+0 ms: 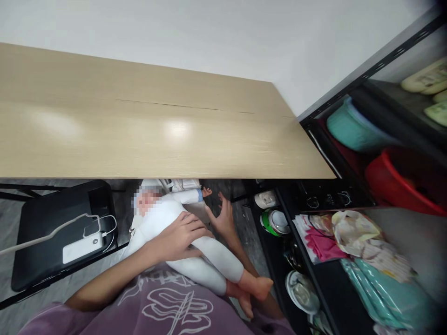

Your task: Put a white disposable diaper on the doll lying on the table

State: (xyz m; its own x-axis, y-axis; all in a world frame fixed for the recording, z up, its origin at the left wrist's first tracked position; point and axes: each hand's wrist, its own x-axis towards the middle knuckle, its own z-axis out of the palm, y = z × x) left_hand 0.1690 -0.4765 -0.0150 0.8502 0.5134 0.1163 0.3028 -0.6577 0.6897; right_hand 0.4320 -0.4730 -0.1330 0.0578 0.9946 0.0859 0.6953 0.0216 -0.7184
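A baby doll [213,253] in a white suit with blue cuffs lies slantwise across my lap. Its head is at the upper left, blurred out, and its bare feet point to the lower right. My left hand [185,235] rests over its hip and upper thigh, fingers bent over the leg and thumb between the legs. My right hand [223,216] is raised beside the doll's outstretched hand, palm turned inward and fingers apart, with nothing in it. The doll's feet lie over my right forearm.
Ahead stretches a wooden tabletop [146,135]. On the left, a black stool [35,232] bears a white power bank [83,247] with cables. To the right, black shelves hold a teal basin [356,125], a red basin [401,181], plastic bags [387,288] and jars [275,222].
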